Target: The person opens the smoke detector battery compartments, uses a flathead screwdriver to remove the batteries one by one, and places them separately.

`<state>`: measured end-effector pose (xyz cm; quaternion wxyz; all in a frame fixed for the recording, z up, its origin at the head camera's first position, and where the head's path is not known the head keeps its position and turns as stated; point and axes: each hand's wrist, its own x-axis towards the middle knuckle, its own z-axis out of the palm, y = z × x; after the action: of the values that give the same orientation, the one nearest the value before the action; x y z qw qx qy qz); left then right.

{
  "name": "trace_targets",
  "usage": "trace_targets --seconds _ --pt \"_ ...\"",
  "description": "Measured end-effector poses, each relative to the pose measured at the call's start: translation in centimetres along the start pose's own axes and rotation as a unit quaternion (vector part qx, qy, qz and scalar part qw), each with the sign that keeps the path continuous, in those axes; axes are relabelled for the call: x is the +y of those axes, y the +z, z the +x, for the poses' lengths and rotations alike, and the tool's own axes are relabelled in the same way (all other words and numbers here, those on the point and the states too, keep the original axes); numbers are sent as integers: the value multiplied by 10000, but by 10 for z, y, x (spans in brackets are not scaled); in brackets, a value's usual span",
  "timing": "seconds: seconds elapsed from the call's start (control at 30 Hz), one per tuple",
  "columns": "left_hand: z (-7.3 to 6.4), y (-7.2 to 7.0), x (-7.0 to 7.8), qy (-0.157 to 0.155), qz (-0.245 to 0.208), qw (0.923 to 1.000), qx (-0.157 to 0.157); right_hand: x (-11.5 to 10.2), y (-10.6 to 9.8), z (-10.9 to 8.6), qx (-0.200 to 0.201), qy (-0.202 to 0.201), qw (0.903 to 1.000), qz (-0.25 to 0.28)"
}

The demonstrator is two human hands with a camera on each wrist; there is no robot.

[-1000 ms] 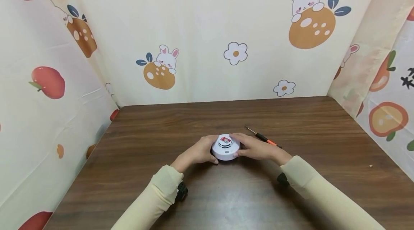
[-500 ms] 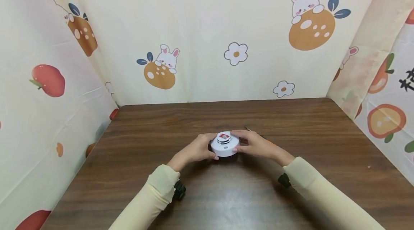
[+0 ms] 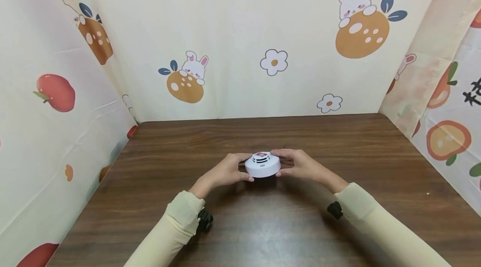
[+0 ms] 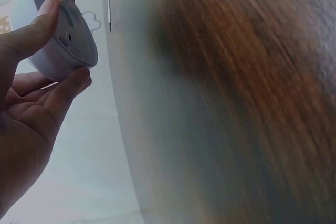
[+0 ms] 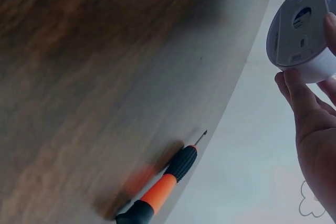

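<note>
A round white smoke detector (image 3: 262, 169) with a vented cap and a red label is raised over the wooden table, a dark shadow below it. My left hand (image 3: 225, 170) grips its left rim, thumb at the near side and fingers behind. On the opposite rim, my right hand (image 3: 306, 167) holds it the same way. The left wrist view shows the detector's flat underside (image 4: 79, 38) with slots in it. From the right wrist, that base (image 5: 289, 38) also shows a round central opening. Behind the right hand, the head view hides most of a screwdriver.
The screwdriver (image 5: 161, 190), with an orange and black handle, lies on the table (image 3: 180, 142) beyond the right hand. Patterned cloth (image 3: 233, 50) hangs along the table's back and sides. A tiny pale speck (image 3: 428, 193) sits at the right.
Both hands have lifted the smoke detector off the table and tipped its top away, so its front side shows more. The right hand now covers the screwdriver in the head view.
</note>
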<state>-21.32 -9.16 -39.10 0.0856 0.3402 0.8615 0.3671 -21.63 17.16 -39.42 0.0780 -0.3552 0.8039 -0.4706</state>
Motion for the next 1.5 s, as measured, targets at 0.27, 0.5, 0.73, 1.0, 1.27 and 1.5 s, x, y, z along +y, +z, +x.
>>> trace_targets --seconds 0.27,0.5,0.73,1.0,1.27,1.5 --pt "-4 -1 -2 -10 -266 9996 -11 0 2 -1 491 -123 9986 -139" --pt "-5 2 -4 139 -561 9983 51 0 0 -2 730 -107 9953 -635" --pt "-6 4 -4 181 -477 9986 155 0 0 0 827 -117 9948 -581" --pt "-6 8 -3 57 -420 9985 342 2 -1 -1 773 21 9947 -673" --pt "-4 13 0 -197 -865 9937 680 -1 1 -1 754 649 9936 -532" --pt "-2 14 2 -429 -1177 9895 726 -4 0 0 787 929 9924 -150"
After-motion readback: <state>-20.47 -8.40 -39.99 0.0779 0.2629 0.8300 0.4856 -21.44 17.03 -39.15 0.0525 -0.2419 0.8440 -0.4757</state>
